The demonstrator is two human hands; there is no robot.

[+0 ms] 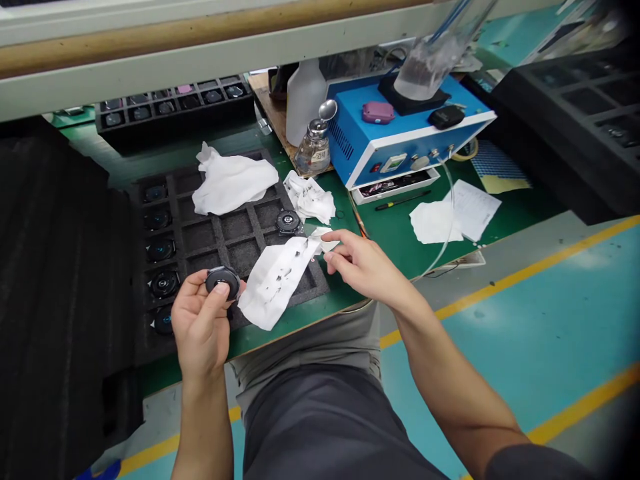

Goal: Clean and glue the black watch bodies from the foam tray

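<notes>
Between the thumb and fingers of my left hand [203, 323] is a round black watch-like part [223, 283], above the front of a black foam tray [200, 237]. My right hand [363, 263] is at the tray's right side, its index finger and thumb closed on the end of a white cloth [277, 280] marked with black smudges. Another round black part [289, 221] lies in the tray just behind that cloth. Several more round parts [164, 285] fill the tray's left column. A clean white cloth [235, 181] is draped over the tray's back.
A crumpled stained cloth [311, 198] lies beside a glass pump bottle [314, 148]. Behind on the right stands a blue box device [400, 127]. Stacked black foam [65, 280] rises at the left; more foam trays [580, 120] are at the right.
</notes>
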